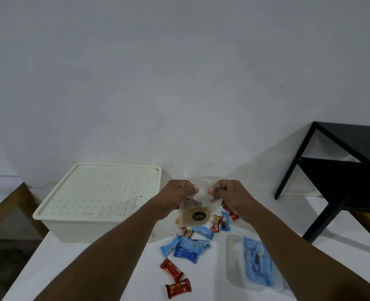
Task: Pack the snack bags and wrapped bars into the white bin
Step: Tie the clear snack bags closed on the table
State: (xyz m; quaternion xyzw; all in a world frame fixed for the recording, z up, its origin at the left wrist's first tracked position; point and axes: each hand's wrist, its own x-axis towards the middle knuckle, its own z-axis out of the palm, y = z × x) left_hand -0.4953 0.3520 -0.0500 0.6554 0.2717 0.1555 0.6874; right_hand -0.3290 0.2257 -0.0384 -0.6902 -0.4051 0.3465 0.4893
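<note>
Snack bag [198, 204] pinched between left fingers [187, 189] and right fingers [216, 189].

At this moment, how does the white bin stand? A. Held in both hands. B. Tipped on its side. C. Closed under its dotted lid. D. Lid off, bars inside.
C: the dotted lid sits flat on the white bin, while the left hand and right hand pinch a clear snack bag beside it.

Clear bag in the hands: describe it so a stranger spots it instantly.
Find the white bin, left on the table. Beside it, the left hand and right hand pinch the clear bag. Unlike the red and blue bars, it shows brownish contents and a dark round label.
</note>
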